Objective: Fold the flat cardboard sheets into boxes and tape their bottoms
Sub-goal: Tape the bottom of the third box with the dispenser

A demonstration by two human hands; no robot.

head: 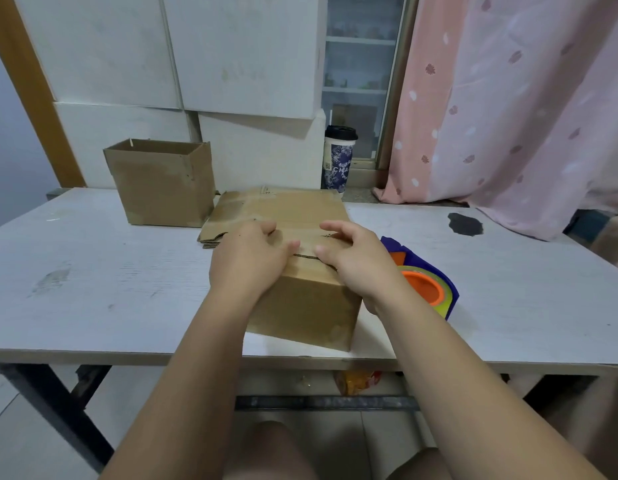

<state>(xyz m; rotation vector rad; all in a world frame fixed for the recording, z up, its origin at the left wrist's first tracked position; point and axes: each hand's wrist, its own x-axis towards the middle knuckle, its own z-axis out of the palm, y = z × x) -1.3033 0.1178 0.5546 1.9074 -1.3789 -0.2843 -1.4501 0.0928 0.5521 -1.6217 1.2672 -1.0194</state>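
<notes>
Your left hand point(252, 252) and right hand point(354, 259), fingers relaxed, press down the flaps of the brown cardboard box point(311, 306); hold the seam flush before taping.

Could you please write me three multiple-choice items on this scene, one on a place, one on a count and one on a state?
1. Where does the tape dispenser lie?
A. Left of the near box
B. Right of it
C. On top of it

2. How many folded boxes stand on the table?
A. One
B. Four
C. Two

3. The top of the far box is:
A. open
B. taped shut
C. under a cup

Answers: B, it lies at the near box's right side; C, the near box under the left hand and right hand, plus the far box; A, its inner walls show.
</notes>
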